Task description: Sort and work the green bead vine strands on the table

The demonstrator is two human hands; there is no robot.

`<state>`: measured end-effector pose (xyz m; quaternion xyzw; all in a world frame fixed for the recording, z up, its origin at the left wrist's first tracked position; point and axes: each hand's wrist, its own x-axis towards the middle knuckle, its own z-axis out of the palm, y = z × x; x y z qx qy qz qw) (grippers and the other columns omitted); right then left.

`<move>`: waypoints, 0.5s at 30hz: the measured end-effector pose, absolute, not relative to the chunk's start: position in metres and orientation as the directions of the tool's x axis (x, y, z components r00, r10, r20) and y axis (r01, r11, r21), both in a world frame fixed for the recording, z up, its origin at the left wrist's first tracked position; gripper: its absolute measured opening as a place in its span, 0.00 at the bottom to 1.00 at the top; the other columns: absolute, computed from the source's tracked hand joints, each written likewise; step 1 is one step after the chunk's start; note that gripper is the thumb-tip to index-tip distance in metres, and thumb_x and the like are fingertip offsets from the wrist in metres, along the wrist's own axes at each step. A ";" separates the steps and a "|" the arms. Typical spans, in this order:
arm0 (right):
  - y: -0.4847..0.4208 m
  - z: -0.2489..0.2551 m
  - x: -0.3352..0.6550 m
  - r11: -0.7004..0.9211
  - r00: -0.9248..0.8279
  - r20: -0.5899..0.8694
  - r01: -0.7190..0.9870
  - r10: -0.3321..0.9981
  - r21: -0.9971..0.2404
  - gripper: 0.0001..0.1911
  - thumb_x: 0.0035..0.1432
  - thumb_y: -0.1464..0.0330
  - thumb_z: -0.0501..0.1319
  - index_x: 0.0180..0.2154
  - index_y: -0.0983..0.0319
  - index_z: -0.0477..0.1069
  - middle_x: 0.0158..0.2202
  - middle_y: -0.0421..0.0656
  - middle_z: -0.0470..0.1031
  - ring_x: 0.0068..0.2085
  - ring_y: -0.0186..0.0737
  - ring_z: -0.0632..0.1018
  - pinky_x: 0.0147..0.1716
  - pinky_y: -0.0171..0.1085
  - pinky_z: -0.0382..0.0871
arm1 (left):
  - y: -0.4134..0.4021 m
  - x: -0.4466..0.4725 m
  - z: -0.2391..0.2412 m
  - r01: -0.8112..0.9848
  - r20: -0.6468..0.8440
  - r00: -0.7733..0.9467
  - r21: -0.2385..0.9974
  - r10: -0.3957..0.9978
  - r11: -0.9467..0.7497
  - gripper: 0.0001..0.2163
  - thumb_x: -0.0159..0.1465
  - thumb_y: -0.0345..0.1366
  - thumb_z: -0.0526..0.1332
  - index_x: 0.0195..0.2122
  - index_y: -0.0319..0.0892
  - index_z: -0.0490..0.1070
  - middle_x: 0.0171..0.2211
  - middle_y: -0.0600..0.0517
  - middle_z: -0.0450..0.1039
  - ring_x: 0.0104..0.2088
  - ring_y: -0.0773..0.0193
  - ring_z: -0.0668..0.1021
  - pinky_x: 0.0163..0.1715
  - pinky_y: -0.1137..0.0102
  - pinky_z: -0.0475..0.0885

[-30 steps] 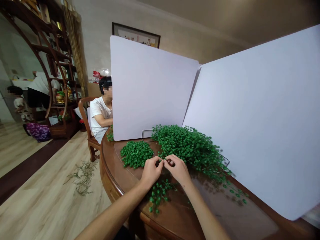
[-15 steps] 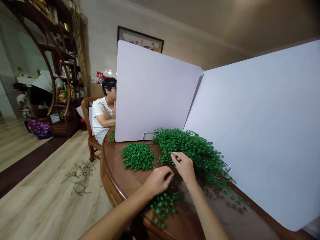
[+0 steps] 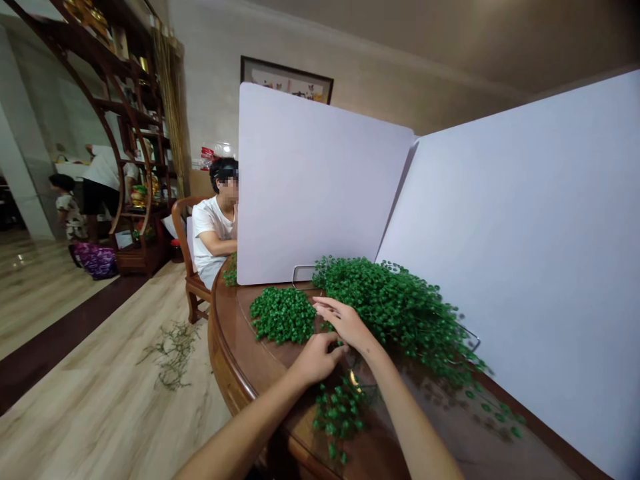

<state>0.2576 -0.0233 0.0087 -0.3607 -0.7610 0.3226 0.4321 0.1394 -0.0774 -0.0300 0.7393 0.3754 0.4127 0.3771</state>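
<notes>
Over the round wooden table, my left hand is closed, with thumb and fingers curled together. Whatever it may hold is too small or hidden. My right hand has its fingers stretched out, pointing left toward a compact pile of green artificial plant sprigs; nothing shows in it. Just behind and to the right of it lies a larger heap of the same green sprigs. Below my left hand, near the table's front edge, is a loose small green sprig; its stem end is partly hidden.
Two white panels stand upright on the table on wire stands. Behind the left panel a person sits on a wooden chair. Stripped stems lie on the floor. Two people are near the shelf at far left.
My right hand has moved left from the big heap to the small pile, and its fingers have straightened. My left hand stays nearly in place. The view has shifted slightly.
</notes>
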 end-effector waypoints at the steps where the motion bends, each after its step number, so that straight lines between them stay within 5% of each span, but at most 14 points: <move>1: -0.027 0.008 0.265 0.533 -0.366 0.424 0.283 0.828 -0.797 0.17 0.60 0.60 0.58 0.48 0.59 0.75 0.46 0.46 0.79 0.45 0.41 0.79 0.46 0.42 0.73 | -0.076 0.139 -0.030 0.238 0.303 0.371 0.882 0.877 -0.406 0.10 0.62 0.37 0.58 0.36 0.37 0.76 0.28 0.49 0.78 0.28 0.61 0.76 0.33 0.69 0.70; 8: -0.056 -0.009 0.300 0.443 -0.273 0.357 0.403 0.893 -0.801 0.17 0.62 0.57 0.55 0.42 0.61 0.75 0.39 0.46 0.77 0.36 0.40 0.78 0.26 0.33 0.73 | -0.068 0.141 -0.034 -0.086 0.200 0.261 0.979 0.944 -0.183 0.16 0.55 0.48 0.63 0.33 0.40 0.65 0.21 0.55 0.71 0.16 0.68 0.71 0.18 0.73 0.64; 15: -0.075 -0.013 0.293 0.573 -0.323 0.474 0.481 0.819 -0.663 0.13 0.63 0.62 0.55 0.45 0.57 0.74 0.44 0.44 0.74 0.40 0.39 0.77 0.40 0.36 0.73 | -0.069 0.137 -0.032 0.009 0.273 0.247 0.959 0.930 -0.284 0.14 0.55 0.46 0.64 0.29 0.38 0.68 0.20 0.56 0.69 0.21 0.67 0.70 0.25 0.73 0.65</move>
